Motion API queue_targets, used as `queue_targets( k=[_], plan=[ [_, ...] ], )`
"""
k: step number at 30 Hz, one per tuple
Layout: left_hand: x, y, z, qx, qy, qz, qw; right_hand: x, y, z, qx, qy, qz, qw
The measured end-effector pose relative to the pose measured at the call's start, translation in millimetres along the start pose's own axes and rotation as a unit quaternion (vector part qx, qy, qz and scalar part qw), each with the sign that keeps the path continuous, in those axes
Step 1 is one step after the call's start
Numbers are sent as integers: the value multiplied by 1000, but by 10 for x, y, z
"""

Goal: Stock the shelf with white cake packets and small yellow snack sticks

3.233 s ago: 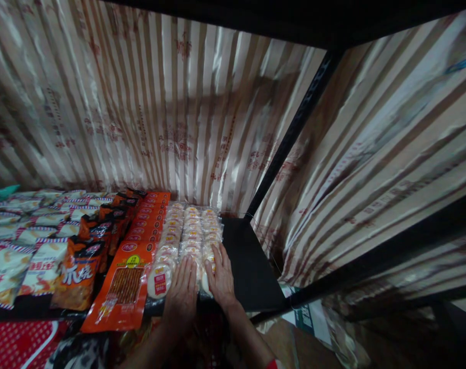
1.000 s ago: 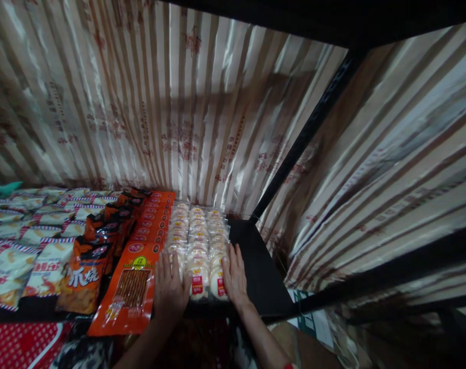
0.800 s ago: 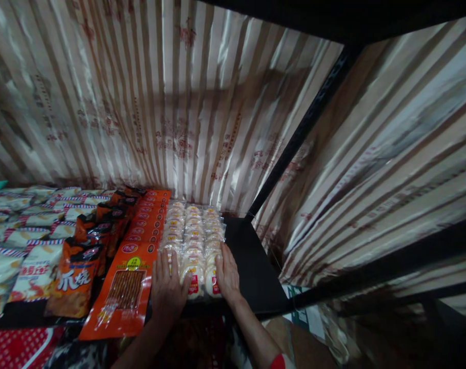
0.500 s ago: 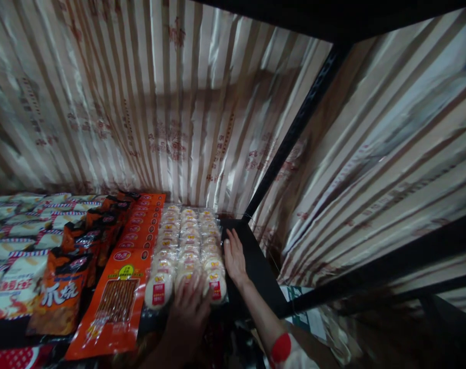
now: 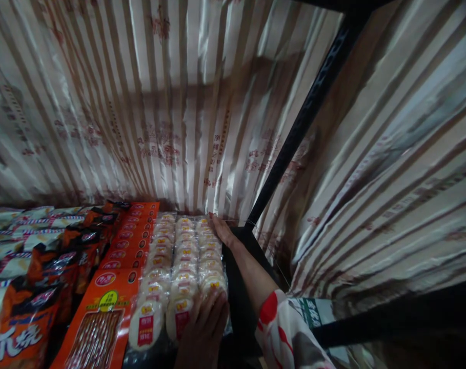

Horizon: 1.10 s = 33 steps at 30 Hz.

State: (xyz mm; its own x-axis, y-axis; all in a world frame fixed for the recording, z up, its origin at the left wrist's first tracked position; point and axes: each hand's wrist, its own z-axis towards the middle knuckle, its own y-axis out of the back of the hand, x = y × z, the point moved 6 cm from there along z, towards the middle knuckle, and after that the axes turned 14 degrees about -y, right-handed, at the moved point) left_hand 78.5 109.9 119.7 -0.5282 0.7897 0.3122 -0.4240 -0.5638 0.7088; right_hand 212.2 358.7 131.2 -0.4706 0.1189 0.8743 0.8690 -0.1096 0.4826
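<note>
Lower centre of the frame: three columns of overlapping, clear-wrapped round white snacks (image 5: 184,261) lie on a black shelf (image 5: 238,312), with flat orange packets (image 5: 119,287) to their left. The left hand (image 5: 205,323), at bottom centre, lies over the front of the right-hand column, fingers extended and gripping nothing visible. The right hand (image 5: 221,230) reaches to that column's far end, fingers straight and unclenched; whether it touches the packs is hard to tell. Straightening seems best done with flat palms and light, even pressure along the column, since the rounds look brittle and the wrappers slippery.
</note>
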Motion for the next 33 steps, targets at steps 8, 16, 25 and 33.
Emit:
queue_targets(
  k=[8, 16, 25, 33],
  plan=[
    [34, -11, 55, 18, 25, 10, 999, -75, -9, -90, 35, -36, -56, 997],
    [40, -23, 28, 19, 42, 15, 999, -95, 8, -153, 12, -27, -52, 998],
    [10, 82, 7, -21, 72, -13, 997, 406, 55, -658, -113, 138, -194, 965],
    [82, 393, -454, -2, 180, 31, 983, 735, -632, -858, 33, 160, -380, 911]
  ],
)
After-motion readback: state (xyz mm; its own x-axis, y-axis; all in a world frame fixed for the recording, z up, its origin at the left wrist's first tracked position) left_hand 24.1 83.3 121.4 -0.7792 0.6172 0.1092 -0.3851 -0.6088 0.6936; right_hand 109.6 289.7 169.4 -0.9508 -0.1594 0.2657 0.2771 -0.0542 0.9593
